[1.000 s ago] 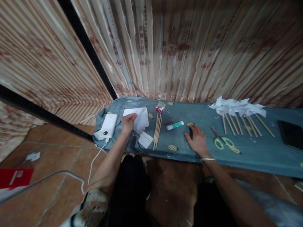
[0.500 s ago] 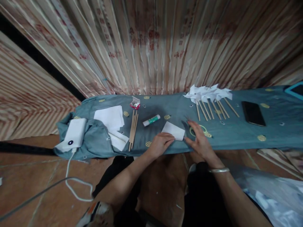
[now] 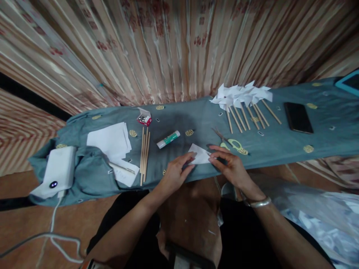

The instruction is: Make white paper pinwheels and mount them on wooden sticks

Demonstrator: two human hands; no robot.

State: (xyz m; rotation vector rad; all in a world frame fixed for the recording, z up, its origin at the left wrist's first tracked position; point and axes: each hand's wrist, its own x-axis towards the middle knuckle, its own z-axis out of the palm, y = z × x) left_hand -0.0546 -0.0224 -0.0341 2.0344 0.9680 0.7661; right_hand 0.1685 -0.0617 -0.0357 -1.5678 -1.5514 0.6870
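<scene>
A small white piece of paper (image 3: 199, 154), roughly triangular, lies between my hands near the front edge of the cloth. My left hand (image 3: 177, 169) pinches its left side between thumb and fingers. At the paper's right corner, the thumb and fingers of my right hand (image 3: 230, 164) close on it. Just beyond my right hand lie scissors (image 3: 230, 143) with yellow-green handles. A glue stick (image 3: 168, 139) with a green label rests beyond my left hand. Farther back on the right are several white paper pinwheels (image 3: 241, 95) on wooden sticks.
Left of the glue stick are several wooden sticks (image 3: 145, 155), a small red pack (image 3: 144, 117), white sheets (image 3: 108, 138), a pen (image 3: 122, 168) and a white power bank (image 3: 59, 168) with a cable. A dark phone (image 3: 298, 117) lies right. A plastic bag (image 3: 316, 224) sits below the table.
My right hand has come from beside the paper to grip its right corner. The paper now looks triangular. The scissors show more fully, and the whole view has shifted and tilted.
</scene>
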